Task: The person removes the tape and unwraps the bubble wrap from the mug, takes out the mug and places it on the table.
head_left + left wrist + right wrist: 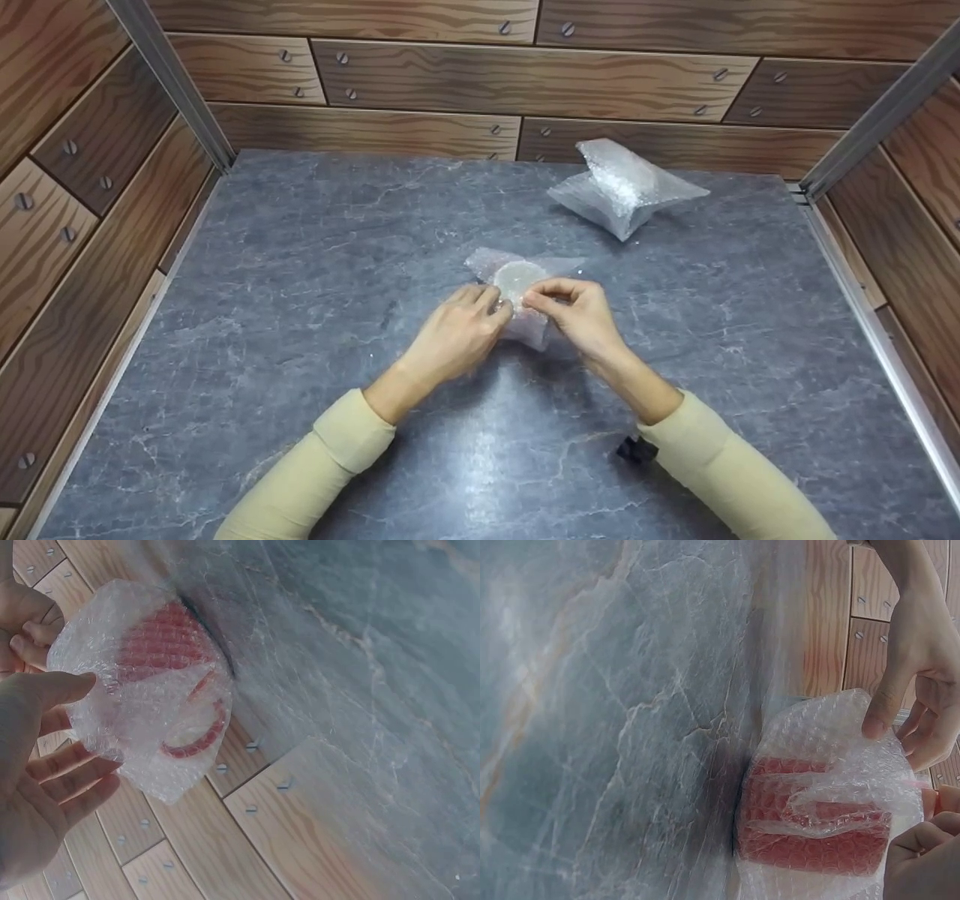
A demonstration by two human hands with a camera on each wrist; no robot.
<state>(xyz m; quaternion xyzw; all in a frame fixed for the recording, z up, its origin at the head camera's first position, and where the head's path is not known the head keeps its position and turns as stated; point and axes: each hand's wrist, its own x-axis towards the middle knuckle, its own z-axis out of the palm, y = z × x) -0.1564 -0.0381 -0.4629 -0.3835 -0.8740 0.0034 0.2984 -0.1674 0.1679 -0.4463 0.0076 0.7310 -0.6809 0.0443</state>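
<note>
A red mug (pixel 165 641) stands in clear bubble wrap (pixel 534 326) at the middle of the table. Its curved handle (pixel 196 742) shows through the layers in the left wrist view. From above, the wrap over the mug's round top (pixel 517 276) looks pale. My left hand (pixel 465 322) holds the wrapped mug at its left side, thumb and curled fingers at the upper part of the wrap. Thumb and index finger of my right hand (pixel 581 311) pinch the wrap near the top, on the right side. Part of the right hand (pixel 930 855) is cut off by the right wrist view's edge.
Another bubble-wrapped bundle (pixel 630 187) lies at the back right, close to the rear wall. A small black object (pixel 637 450) is beside the right sleeve. Wood-patterned panels (pixel 420 75) enclose the grey marbled table (pixel 315 247) at the back and sides.
</note>
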